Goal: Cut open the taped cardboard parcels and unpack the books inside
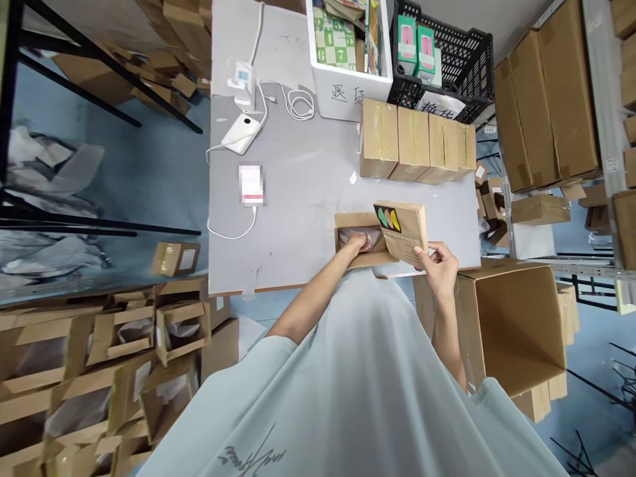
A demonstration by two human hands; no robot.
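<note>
My right hand (440,265) grips a tan paperback book (401,233) by its lower right corner, thumb on the cover. The book has a dark panel with coloured leaf shapes and is tilted over the right end of an open small cardboard box (370,257). Inside that box lies grey plastic wrapping (376,240). My left hand (360,243) reaches into the box with its fingers curled closed against the wrapping; what they hold, if anything, is hidden.
The grey table (298,199) carries a row of taped cartons (413,142), a white bin (342,93) of books, a black crate (457,63), a power strip (243,89) and cables. A large open carton (519,324) stands at my right; several open boxes (119,334) lie at left.
</note>
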